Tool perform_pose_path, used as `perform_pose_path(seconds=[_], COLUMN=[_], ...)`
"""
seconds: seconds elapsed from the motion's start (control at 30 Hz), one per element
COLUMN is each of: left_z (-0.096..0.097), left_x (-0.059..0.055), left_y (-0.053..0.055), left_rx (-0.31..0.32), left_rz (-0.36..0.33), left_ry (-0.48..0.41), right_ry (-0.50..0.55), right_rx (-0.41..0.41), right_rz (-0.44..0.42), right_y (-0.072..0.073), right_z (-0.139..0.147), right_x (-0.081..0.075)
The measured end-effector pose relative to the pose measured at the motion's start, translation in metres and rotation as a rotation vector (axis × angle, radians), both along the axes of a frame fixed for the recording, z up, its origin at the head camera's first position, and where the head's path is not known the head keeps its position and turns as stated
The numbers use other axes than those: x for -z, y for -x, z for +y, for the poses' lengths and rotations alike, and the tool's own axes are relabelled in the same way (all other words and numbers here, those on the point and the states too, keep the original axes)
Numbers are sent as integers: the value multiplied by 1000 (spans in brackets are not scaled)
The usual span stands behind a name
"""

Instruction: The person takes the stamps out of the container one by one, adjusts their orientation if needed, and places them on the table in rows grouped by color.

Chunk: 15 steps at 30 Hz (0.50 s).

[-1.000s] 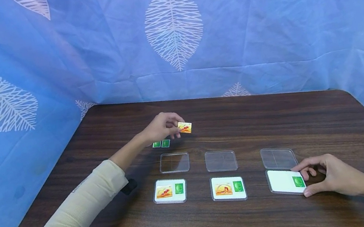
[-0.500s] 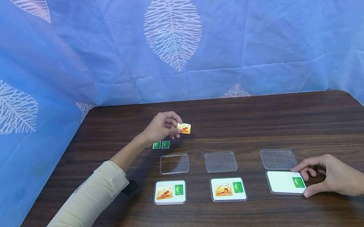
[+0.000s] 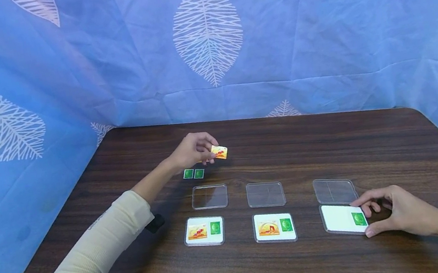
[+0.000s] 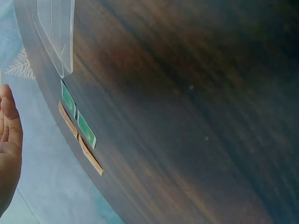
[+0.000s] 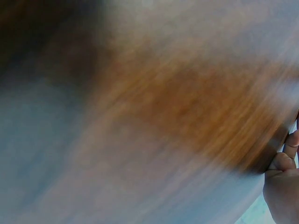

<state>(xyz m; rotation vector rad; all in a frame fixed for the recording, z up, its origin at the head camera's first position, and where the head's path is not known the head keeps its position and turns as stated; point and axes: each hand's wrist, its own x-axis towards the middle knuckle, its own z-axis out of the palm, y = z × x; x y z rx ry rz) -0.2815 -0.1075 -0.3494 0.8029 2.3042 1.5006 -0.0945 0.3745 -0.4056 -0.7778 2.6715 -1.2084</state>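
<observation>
My left hand (image 3: 196, 150) pinches a yellow-orange postage stamp (image 3: 219, 152) by its left edge, above the back of the table. Below that hand lie two green stamps (image 3: 193, 173); the left wrist view also shows two orange stamps (image 4: 90, 156) flat beside the green ones. At the right, my right hand (image 3: 397, 213) grips the right edge of a clear display case (image 3: 337, 219) between thumb and fingers. Its white insert bears one green stamp (image 3: 359, 219) on the right side. The right wrist view catches only part of that hand.
Two more cases, the left (image 3: 204, 230) and the middle (image 3: 275, 227), each hold an orange and a green stamp. Behind the row lie three clear lids, left (image 3: 209, 196), middle (image 3: 265, 194) and right (image 3: 335, 190). A blue leaf-print cloth (image 3: 293, 37) hangs behind the table.
With the orange stamp still pinched, my left hand has shifted slightly up and left in the head view. My right hand stays at the case's edge.
</observation>
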Motion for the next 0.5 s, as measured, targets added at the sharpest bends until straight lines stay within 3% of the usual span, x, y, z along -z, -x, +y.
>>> perform_pose_path(seconds=[0.2,0.5], left_z=[-1,-4], left_x=[-1,0], left_y=[3,8], left_rx=[-16,-60], left_rz=[5,-45], left_ry=[10,14], right_ry=[1,1], right_rx=[2,3], right_rz=[-4,-6], right_y=[0,0], right_z=[0,0], right_x=[0,0])
